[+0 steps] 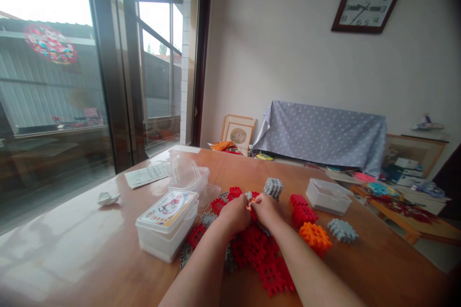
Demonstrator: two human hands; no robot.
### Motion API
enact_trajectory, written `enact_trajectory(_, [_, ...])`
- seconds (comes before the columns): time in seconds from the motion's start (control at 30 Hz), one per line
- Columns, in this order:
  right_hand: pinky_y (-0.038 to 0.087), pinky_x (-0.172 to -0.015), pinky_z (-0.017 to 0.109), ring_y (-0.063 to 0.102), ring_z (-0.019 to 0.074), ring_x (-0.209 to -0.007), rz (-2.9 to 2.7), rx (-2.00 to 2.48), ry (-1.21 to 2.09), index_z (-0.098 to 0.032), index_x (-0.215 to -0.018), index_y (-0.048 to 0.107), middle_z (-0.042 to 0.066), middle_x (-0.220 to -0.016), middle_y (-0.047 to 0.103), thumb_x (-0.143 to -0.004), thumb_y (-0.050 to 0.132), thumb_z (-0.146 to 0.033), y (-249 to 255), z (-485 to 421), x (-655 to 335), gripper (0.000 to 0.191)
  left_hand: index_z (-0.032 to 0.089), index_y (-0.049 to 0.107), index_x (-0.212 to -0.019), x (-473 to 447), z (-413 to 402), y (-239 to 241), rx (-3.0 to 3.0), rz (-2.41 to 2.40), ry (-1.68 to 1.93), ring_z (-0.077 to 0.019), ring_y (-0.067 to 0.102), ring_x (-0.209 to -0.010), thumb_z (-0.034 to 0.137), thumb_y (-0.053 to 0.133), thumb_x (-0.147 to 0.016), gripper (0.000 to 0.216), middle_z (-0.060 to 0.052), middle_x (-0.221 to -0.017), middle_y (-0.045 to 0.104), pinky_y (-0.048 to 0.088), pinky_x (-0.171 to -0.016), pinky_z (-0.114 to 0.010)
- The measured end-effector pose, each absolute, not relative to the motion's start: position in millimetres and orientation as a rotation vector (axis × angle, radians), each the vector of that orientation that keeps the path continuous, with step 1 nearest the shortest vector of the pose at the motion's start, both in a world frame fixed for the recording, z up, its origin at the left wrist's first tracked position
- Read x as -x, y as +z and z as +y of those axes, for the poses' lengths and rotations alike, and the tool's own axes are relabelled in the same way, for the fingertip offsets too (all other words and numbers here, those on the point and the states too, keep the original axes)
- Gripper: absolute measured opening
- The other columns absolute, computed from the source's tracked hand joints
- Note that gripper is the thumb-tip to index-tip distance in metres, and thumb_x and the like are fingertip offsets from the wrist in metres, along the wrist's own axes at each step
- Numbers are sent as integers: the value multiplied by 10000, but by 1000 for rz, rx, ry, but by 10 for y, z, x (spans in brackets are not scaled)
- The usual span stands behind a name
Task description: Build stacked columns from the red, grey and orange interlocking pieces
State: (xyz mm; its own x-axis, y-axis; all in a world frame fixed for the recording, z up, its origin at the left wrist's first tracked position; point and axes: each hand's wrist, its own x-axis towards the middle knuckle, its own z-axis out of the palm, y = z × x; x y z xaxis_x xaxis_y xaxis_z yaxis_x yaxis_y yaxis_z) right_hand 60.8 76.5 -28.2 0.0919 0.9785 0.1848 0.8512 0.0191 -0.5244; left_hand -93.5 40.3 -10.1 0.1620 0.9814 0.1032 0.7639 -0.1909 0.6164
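Note:
My left hand (236,213) and my right hand (267,209) meet over the pile. Their fingers are closed around an orange interlocking plastic piece (251,204), mostly hidden by them. Below and around my wrists spreads a loose heap of red interlocking plastic pieces (257,249), with grey interlocking pieces (208,219) mixed in. Just beyond my right hand stands a grey stack of pieces (273,188). To the right sit a red stack (304,215), an orange stack (315,238) and a grey stack (343,230).
A lidded plastic box (162,244) with a printed label stands left of the heap, with open clear containers (189,180) behind it. Another clear box (328,197) is at the right. Papers (147,175) and a crumpled white wad (108,198) lie on the wooden table (108,259).

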Motion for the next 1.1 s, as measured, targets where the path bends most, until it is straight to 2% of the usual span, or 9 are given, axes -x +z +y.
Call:
enact_trajectory(0.2, [395, -626, 273, 659, 206, -714, -1640, 1684, 389, -246, -810, 639, 15, -732, 720, -815, 593, -360, -246, 663, -639, 123, 199, 659, -844, 943, 379, 3, -1919, 1656, 885, -263, 653, -821, 180, 558, -769, 127, -119, -868, 733, 370, -670, -309])
enact_trajectory(0.37, [453, -638, 284, 674, 216, -726, -1528, 1488, 487, -234, -902, 646, 29, -792, 742, -835, 588, -434, -205, 499, -738, 219, 180, 672, -937, 912, 390, 93, -1765, 1611, 1111, -220, 625, -847, 215, 534, -808, 192, -101, -930, 722, 393, -700, -286])
enact_trajectory(0.53, [495, -612, 282, 663, 196, -669, -1477, 1322, 646, -207, -956, 648, 24, -770, 735, -869, 571, -516, -106, 282, -796, 330, 163, 707, -944, 854, 333, 146, -1579, 1219, 1112, -135, 563, -648, 339, 582, -811, 254, -32, -800, 693, 386, -598, -234])
enact_trajectory(0.67, [543, -726, 321, 686, 216, -797, -1482, 1239, 638, -198, -1026, 661, 61, -918, 748, -873, 599, -499, -13, 116, -871, 343, 151, 680, -780, 830, 295, 145, -1334, 941, 1129, -81, 448, -543, 278, 667, -693, 154, 23, -645, 592, 317, -542, -217])
enact_trajectory(0.87, [516, -998, 443, 632, 277, -1114, -1750, 1260, 116, -264, -1318, 596, 103, -1274, 624, -835, 675, -385, 47, -130, -1039, 504, 176, 627, -768, 759, 270, 144, -1101, 878, 1065, -79, 442, -482, 262, 699, -651, 162, 36, -562, 566, 267, -480, -205])
enact_trajectory(0.97, [490, -1053, 451, 587, 293, -1210, -1806, 1286, -13, -274, -1328, 579, 104, -1294, 601, -827, 679, -343, 51, -218, -1107, 516, 180, 623, -791, 715, 217, 168, -1045, 825, 1009, -82, 474, -487, 264, 748, -631, 219, 38, -567, 573, 293, -477, -199])
enact_trajectory(1.1, [502, -1041, 435, 604, 288, -1188, -1843, 1316, 2, -279, -1285, 605, 94, -1265, 625, -830, 660, -333, 80, -291, -1252, 461, 178, 626, -836, 674, 129, 223, -1044, 747, 938, -91, 543, -527, 335, 817, -637, 318, 33, -613, 606, 390, -536, -206])
